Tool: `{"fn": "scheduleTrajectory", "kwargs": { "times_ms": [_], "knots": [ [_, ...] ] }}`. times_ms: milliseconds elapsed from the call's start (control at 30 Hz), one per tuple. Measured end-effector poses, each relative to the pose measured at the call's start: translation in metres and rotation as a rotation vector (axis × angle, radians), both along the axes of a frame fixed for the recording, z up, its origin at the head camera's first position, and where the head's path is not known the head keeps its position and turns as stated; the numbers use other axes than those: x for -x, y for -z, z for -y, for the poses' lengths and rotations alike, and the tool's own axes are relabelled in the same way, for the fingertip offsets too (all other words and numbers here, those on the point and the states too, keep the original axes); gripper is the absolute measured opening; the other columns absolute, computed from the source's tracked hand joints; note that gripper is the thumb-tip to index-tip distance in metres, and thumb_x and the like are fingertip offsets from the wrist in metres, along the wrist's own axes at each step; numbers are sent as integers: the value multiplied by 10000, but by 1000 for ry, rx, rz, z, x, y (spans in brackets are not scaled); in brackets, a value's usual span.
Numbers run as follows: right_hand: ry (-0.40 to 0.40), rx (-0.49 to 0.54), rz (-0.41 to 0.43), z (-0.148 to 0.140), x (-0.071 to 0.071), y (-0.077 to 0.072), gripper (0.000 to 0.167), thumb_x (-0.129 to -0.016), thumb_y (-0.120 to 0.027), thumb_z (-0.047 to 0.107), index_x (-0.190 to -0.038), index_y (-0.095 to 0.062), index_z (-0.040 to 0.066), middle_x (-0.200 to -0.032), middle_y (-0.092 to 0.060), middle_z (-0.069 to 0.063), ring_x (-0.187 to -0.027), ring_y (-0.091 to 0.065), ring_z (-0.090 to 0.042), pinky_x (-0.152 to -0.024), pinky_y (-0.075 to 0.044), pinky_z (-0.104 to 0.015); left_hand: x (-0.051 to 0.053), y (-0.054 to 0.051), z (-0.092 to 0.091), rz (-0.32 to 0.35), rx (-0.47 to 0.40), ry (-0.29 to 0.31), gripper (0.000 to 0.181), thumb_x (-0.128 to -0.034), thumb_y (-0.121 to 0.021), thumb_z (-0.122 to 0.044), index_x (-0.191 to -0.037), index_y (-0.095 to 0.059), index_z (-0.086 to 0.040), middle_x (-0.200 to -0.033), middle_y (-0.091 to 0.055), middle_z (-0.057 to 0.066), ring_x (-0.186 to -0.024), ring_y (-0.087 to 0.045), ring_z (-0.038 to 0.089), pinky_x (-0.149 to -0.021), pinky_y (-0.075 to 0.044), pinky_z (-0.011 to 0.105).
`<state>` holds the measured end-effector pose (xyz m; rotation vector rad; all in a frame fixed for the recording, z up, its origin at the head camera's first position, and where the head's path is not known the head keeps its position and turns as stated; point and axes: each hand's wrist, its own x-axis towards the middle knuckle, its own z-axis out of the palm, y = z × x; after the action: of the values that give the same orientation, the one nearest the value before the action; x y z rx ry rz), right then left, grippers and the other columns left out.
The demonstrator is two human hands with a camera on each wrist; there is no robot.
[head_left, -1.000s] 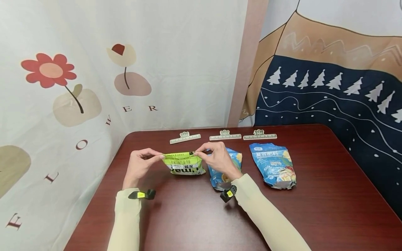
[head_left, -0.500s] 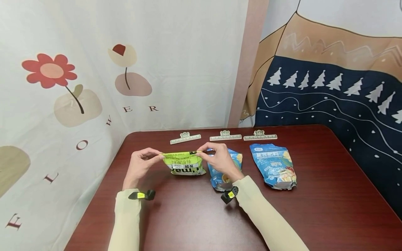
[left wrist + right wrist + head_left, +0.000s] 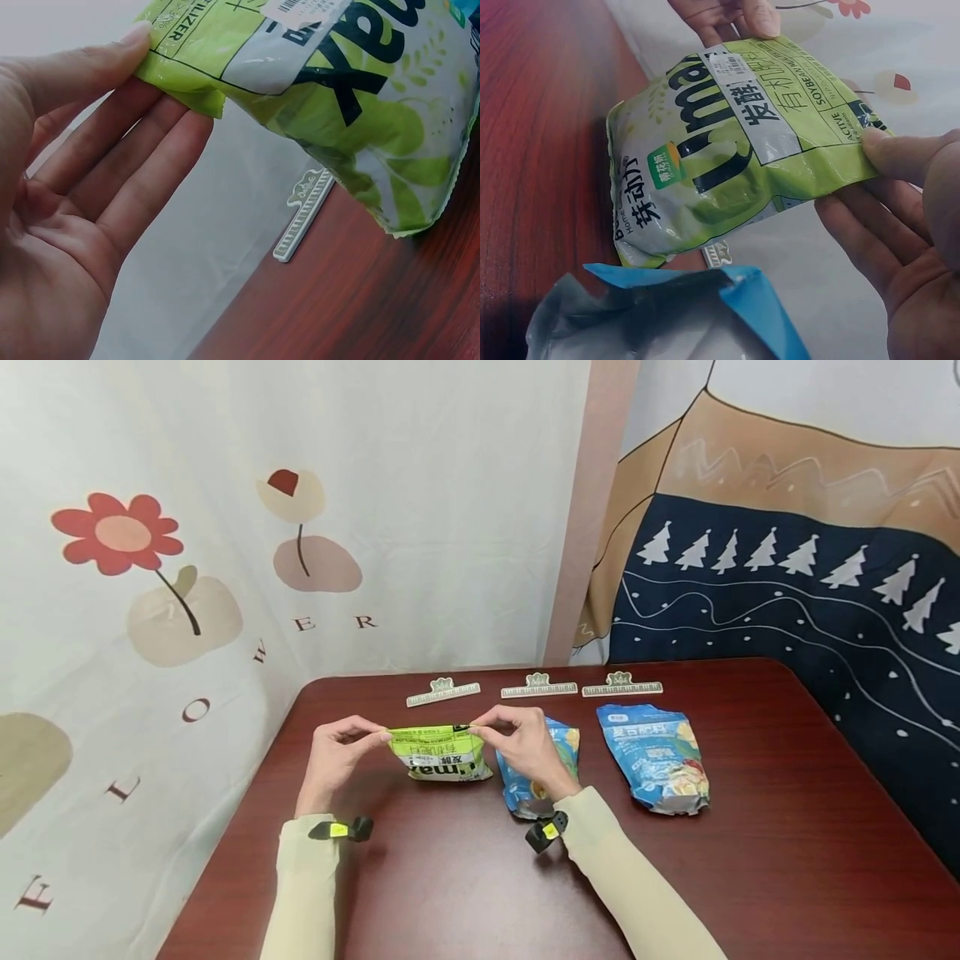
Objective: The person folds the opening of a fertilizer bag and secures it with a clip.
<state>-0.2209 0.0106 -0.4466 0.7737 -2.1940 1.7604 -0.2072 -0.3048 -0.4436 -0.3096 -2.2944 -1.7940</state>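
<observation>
A green and white fertilizer bag (image 3: 442,756) stands on the table, its upper edge folded down and stretched between both hands. My left hand (image 3: 337,756) pinches the left end of that edge between thumb and fingers. At the other end, my right hand (image 3: 528,743) pinches the corner the same way. In the right wrist view the bag's printed front (image 3: 705,142) faces the camera, and the thumb presses on its top corner. A blue bag (image 3: 525,781) lies partly hidden behind my right hand and forearm.
Another blue bag (image 3: 656,756) lies on the right of the dark red table (image 3: 435,893). Three ruler-shaped clips lie along the back edge: a left clip (image 3: 443,693), a middle clip (image 3: 538,687) and a right clip (image 3: 622,687). A curtain (image 3: 450,510) hangs behind.
Both hands keep hold of the green and white bag's top edge in nearly the same place. Only slight shifts of the right hand and of the view are visible.
</observation>
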Motion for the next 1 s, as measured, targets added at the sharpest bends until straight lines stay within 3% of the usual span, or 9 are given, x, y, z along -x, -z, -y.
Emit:
{"fn": "scheduleTrajectory", "kwargs": {
  "times_ms": [200,467,733,900,1000],
  "knots": [
    [-8,-18,-2,-3,0,-1,53,-930,-778,232,-960,-821,222,-886,-795,35,-618,-625,-152,-558,-460,-222,0,0,-1,22,-16,13,188,-860,-813,-27,-989,-743,90,-840,-780,-87,-760,-729,128,-703,-572,230],
    [-4,-28,3,-5,1,0,66,-934,-773,244,-978,-821,253,-924,-798,61,-610,-604,-181,-551,-445,-248,3,-2,1,3,35,62,200,-866,-815,-53,-1010,-743,65,-883,-786,-87,-768,-701,96,-649,-516,211],
    [-12,-18,13,-4,2,1,69,-937,-770,257,-984,-819,252,-934,-797,62,-688,-671,-276,-577,-461,-234,9,-9,5,-15,-41,196,224,-968,-698,-61,-1086,-680,129,-1013,-801,65,-924,-765,144,-823,-608,272],
    [-22,-27,24,-4,3,2,77,-942,-762,265,-987,-818,235,-944,-796,61,-744,-711,-336,-599,-482,-236,19,-12,5,4,-43,192,277,-1005,-669,-144,-1150,-672,92,-1061,-776,173,-1019,-766,212,-892,-607,325],
    [-17,-31,19,-3,2,2,79,-944,-761,262,-986,-817,226,-945,-797,53,-759,-726,-296,-605,-501,-252,27,-11,5,12,-23,196,322,-1010,-662,-146,-1213,-642,103,-1119,-752,205,-1014,-768,204,-925,-596,354]
  ]
}}
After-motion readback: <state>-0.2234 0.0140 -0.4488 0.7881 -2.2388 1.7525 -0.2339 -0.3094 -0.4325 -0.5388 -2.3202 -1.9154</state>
